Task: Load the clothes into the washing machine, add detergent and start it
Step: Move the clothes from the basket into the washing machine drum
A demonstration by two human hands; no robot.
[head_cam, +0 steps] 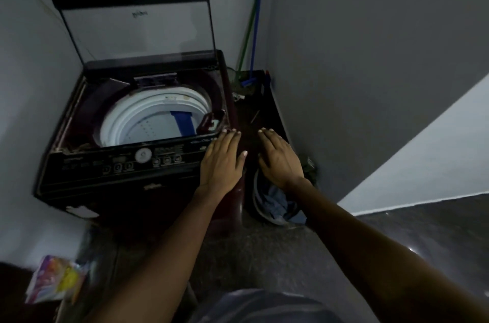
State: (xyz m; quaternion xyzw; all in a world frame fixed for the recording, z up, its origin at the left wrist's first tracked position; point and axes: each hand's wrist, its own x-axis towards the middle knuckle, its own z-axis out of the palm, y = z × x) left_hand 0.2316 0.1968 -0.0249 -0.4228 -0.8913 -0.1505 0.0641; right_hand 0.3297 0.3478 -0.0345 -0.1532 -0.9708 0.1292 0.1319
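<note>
A dark top-loading washing machine (87,171) stands on the left with its lid (137,29) raised. Its white drum (148,121) shows a blue strip inside. A bucket (258,198) holding blue clothes (279,203) sits on the floor to the right of the machine. My left hand (221,161) is stretched out flat over the machine's front right corner, fingers straight, holding nothing. My right hand (280,158) is stretched out flat above the bucket, also holding nothing. A colourful detergent packet (57,279) lies at the lower left.
A narrow gap runs between the machine and the grey wall (370,58) on the right. A blue mop handle (258,18) and a green handle (247,31) lean in the far corner. A white wall is close on the left.
</note>
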